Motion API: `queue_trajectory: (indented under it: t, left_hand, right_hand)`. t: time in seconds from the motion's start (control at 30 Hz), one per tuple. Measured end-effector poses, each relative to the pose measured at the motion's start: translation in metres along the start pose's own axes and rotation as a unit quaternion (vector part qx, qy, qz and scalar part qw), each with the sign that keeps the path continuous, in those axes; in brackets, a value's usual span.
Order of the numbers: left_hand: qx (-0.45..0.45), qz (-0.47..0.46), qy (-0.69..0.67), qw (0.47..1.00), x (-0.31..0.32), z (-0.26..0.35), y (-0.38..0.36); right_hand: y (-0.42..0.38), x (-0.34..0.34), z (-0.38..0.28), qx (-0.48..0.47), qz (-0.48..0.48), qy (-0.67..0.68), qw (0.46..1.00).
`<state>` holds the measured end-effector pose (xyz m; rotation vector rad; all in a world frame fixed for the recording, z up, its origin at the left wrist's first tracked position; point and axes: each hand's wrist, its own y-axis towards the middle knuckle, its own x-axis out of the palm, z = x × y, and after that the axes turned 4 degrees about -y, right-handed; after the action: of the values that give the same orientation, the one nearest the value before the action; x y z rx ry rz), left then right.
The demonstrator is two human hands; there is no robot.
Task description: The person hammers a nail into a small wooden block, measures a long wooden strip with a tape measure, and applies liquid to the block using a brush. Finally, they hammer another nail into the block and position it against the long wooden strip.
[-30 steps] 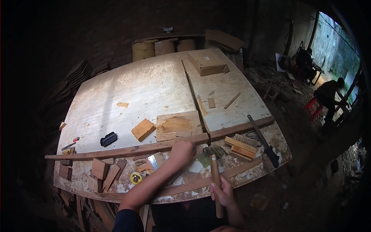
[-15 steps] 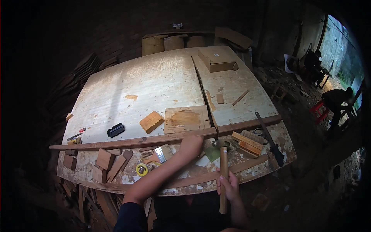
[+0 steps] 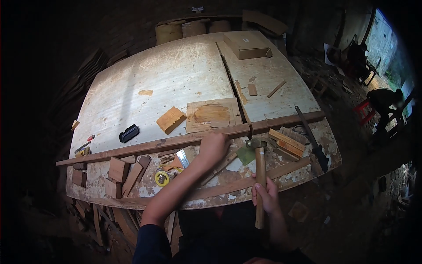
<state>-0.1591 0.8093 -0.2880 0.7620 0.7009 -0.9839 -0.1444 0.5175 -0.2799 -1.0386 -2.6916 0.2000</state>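
Note:
My right hand (image 3: 267, 194) is closed around the wooden handle of a hammer (image 3: 260, 165), held upright with its metal head at the top, above the bench's near edge. Fingers curled, my left hand (image 3: 214, 148) rests by a long wooden batten (image 3: 176, 142); what it grips, if anything, is hidden beneath it. A thin wood strip (image 3: 222, 168) lies just under and right of that wrist. Between the two hands is a green sheet (image 3: 246, 155). Left of my forearm sit a yellow tape measure (image 3: 162, 178) and a wide brush (image 3: 183, 159).
Wood blocks (image 3: 118, 170) stand at the left of the workbench (image 3: 132, 94), and more wood pieces (image 3: 288, 145) lie near a handsaw (image 3: 312, 141) at right. A cardboard box (image 3: 248, 46) is at the back. Two people (image 3: 382, 105) are at far right.
The view has tilted down, so the bench appears higher. The hammer has shifted slightly right in my right hand. More of the thin wood strip shows beside my left hand.

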Motion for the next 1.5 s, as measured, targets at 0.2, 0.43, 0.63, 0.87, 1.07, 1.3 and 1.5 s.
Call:
queue_trajectory:
  t: [0.2,0.43,0.63,0.87,1.07,1.3,1.5]
  left_hand:
    - [-0.004,0.007,0.027,1.000,0.013,0.005,0.001]
    - [0.053,-0.016,0.062,0.997,0.010,0.001,0.004]
    - [0.096,-0.061,0.083,0.990,0.014,-0.007,0.009]
    - [0.125,-0.100,0.110,0.981,-0.008,-0.003,0.017]
    - [0.157,-0.077,0.080,0.981,-0.006,-0.026,0.017]
    - [0.163,-0.088,0.050,0.981,-0.011,-0.023,0.016]
    - [0.153,-0.096,0.097,0.979,-0.006,-0.019,0.020]
  right_hand:
    - [0.002,0.005,0.000,-0.001,0.006,-0.021,1.000]
    - [0.004,0.007,0.002,-0.008,0.012,-0.024,1.000]
    - [0.004,0.011,0.003,-0.012,0.012,-0.039,0.999]
    - [0.004,0.016,0.008,-0.024,0.025,-0.037,0.999]
    - [0.005,0.015,0.010,-0.014,0.018,-0.014,1.000]
    - [0.005,0.019,0.010,-0.016,0.012,-0.018,1.000]
    - [0.008,0.020,0.013,-0.030,0.010,-0.022,0.999]
